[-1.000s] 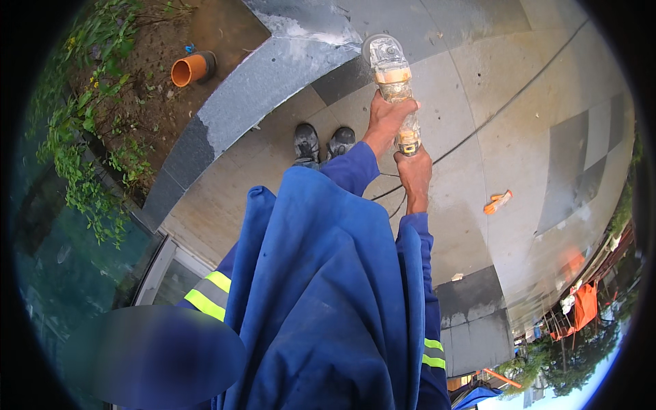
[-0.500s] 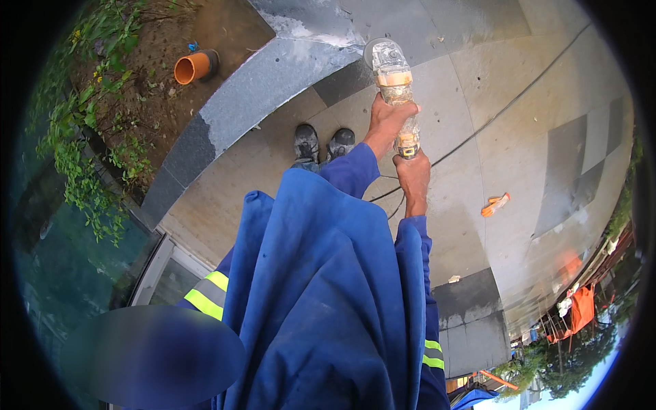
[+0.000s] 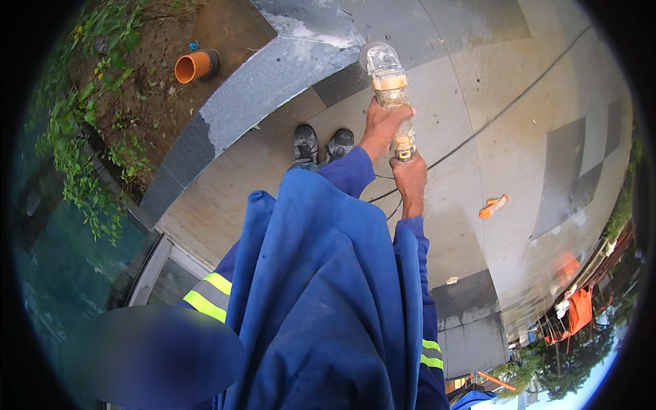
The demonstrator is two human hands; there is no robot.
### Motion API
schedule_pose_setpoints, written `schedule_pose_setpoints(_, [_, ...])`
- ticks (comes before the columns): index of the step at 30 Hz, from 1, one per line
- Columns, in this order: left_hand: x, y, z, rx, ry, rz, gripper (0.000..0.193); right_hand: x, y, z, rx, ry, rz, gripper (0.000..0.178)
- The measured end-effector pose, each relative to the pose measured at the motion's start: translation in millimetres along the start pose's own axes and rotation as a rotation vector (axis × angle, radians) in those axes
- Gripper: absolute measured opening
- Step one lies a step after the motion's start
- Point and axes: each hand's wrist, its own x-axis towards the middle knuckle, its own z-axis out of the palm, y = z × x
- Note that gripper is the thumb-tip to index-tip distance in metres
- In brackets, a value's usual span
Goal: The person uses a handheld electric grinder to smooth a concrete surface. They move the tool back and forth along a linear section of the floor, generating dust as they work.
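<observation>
Just past the blue cloth [image 3: 328, 287] before me, my right hand [image 3: 410, 180] is wrapped round the rear end of a dusty, yellow-banded angle grinder [image 3: 389, 82], and my left hand [image 3: 384, 126] grips its body. Its round grey disc [image 3: 364, 59] is beside the grey stone kerb [image 3: 273, 76]. Beyond, an orange tubular pipe [image 3: 192, 67] stands in brown soil [image 3: 160, 99].

We see a power grinder [image 3: 392, 97] coated in rough, pale grime, its head [image 3: 384, 63] metallic-looking and its collar [image 3: 390, 83] a plastic-like yellow. Around us, the grey kerb [image 3: 263, 85] is matt, stone-like and smeared chalky white, the paving [image 3: 447, 164] smooth; the orange pipe [image 3: 194, 67] looks like plastic, the blue garment [image 3: 328, 260] creased, matt cloth.
</observation>
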Motion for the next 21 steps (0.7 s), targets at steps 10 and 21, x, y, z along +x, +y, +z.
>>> schedule_pose_setpoints(10, [1.5, 4.7, -10.3, 0.022, -0.017, -0.026, 0.055, -4.8, -2.1, 6.3, 0.031, -0.014, 0.005, 0.04])
schedule_pose_setpoints(21, [-13.9, -3.1, -28.8, 0.045, 0.009, -0.051, 0.046, -18.8, 3.4, 11.7, -0.029, -0.04, 0.011, 0.043])
